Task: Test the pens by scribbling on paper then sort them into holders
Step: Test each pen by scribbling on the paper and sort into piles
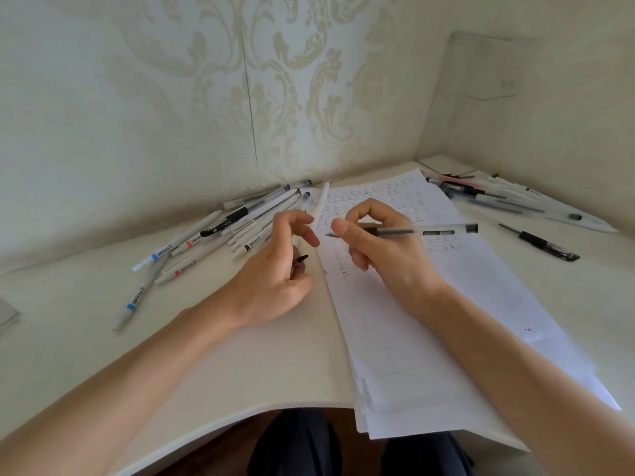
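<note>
Pinching a clear gel pen (pixel 436 231), right hand (pixel 381 249); left hand (pixel 275 280) curls round a white pen (pixel 320 201). Best scribble lightly on bare paper (pixel 429 321).

White desk (pixel 240 365), curved front edge at bottom of frame, set into wall corner. Paper stack (pixel 429 338) centre-right, running from rear to front and overhanging front edge. Top sheet has rows of small ink marks in its upper part. Left pen heap (pixel 240 228) left of centre, mostly white barrels, just beside paper's upper left corner. Blue-banded pen (pixel 135 298) at heap's lower left fringe. Right pen heap (pixel 498 197) upper right, near corner. Lone black pen (pixel 543 242) right of paper. Clear flat object (pixel 7 314) at far left edge, possibly holder.
</note>
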Action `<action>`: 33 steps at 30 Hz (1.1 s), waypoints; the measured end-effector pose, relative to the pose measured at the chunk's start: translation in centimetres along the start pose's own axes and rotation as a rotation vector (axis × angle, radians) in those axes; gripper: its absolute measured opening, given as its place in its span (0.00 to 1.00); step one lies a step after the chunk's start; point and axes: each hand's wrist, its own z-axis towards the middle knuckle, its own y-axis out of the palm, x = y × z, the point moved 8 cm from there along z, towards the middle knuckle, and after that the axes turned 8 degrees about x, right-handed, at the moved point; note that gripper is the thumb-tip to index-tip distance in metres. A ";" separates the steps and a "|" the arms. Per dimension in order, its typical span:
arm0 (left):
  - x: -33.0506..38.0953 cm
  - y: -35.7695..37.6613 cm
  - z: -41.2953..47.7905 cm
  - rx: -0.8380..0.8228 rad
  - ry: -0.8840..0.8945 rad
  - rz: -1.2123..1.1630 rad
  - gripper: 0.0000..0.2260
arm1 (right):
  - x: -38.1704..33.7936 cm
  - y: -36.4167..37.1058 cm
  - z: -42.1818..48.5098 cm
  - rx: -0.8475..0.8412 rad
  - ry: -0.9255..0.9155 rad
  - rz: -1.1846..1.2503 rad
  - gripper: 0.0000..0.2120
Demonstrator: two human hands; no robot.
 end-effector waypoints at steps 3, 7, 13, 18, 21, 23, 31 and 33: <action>0.0 0.1 0.1 -0.028 -0.018 -0.129 0.23 | 0.4 1.1 -0.4 -0.150 0.078 0.176 0.16; 0.0 0.2 0.1 -0.051 -0.043 -0.220 0.25 | 1.1 1.1 -0.2 -0.126 0.146 0.178 0.12; 0.3 0.3 0.1 -0.067 -0.047 -0.214 0.27 | 1.7 2.0 -0.7 -0.214 0.154 0.073 0.09; 0.8 0.5 -0.1 -0.077 -0.001 -0.205 0.30 | 1.5 2.8 -1.3 -0.320 0.099 -0.073 0.12; 0.9 0.4 0.0 -0.076 0.017 -0.224 0.30 | 1.4 2.9 -1.5 -0.325 0.094 -0.115 0.14; 0.8 0.4 0.1 -0.077 0.014 -0.231 0.30 | 1.2 2.8 -1.4 -0.310 0.090 -0.113 0.14; 0.3 0.0 0.4 -0.024 0.025 -0.209 0.27 | 1.5 2.4 -0.9 -0.257 0.109 -0.022 0.15; 0.1 -0.2 0.5 0.010 0.037 -0.173 0.24 | 1.7 2.0 -0.6 -0.220 0.133 0.044 0.15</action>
